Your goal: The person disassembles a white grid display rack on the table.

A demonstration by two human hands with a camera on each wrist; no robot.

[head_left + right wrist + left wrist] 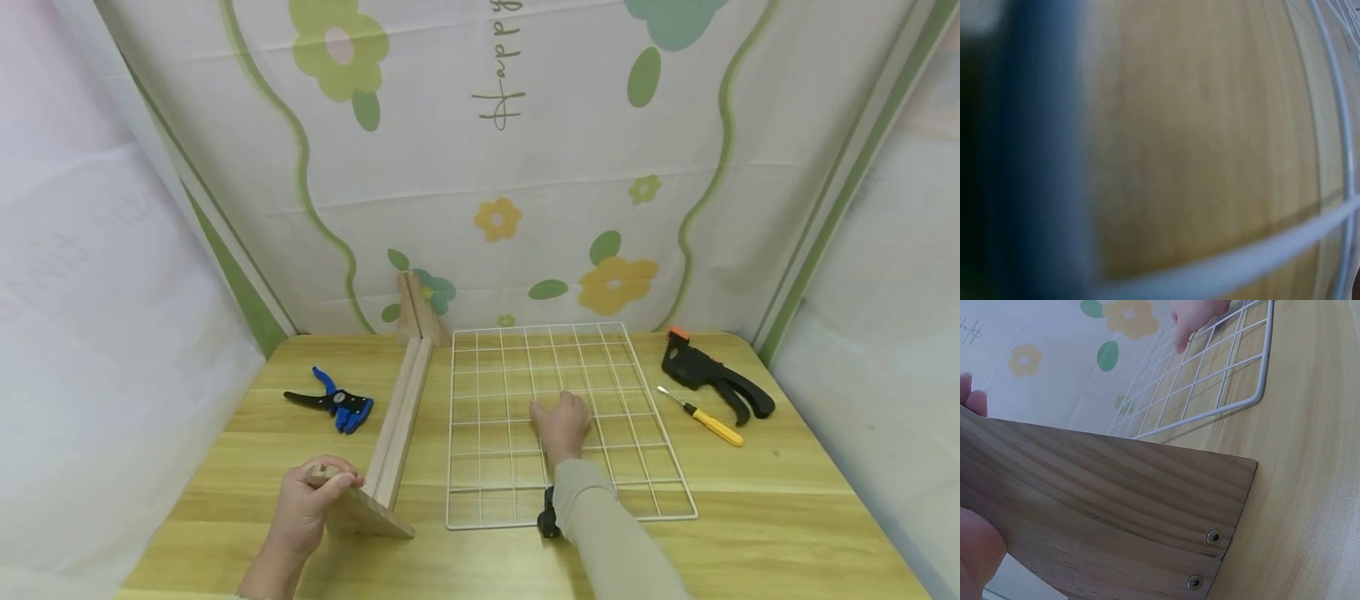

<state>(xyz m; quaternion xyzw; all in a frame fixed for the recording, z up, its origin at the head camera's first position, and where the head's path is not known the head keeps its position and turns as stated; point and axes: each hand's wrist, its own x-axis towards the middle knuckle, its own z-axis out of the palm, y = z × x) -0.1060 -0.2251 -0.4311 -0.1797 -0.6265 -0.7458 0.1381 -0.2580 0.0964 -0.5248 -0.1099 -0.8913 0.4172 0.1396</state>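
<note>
My left hand grips the near end board of a wooden stand, thumb on one side and fingers over its top. In the left wrist view this board stands on edge, with two screw heads near its bottom edge. A grooved wooden bar runs back from it to a second end board. My right hand holds a white wire grid panel near its middle, fingers curled down over the wires. Close up in the right wrist view, the grid wires cross over the tabletop.
Blue-and-black pliers lie left of the stand. Right of the grid are a yellow-handled screwdriver and a black clamp-like tool with an orange tip. A flower-print curtain rises behind the wooden table.
</note>
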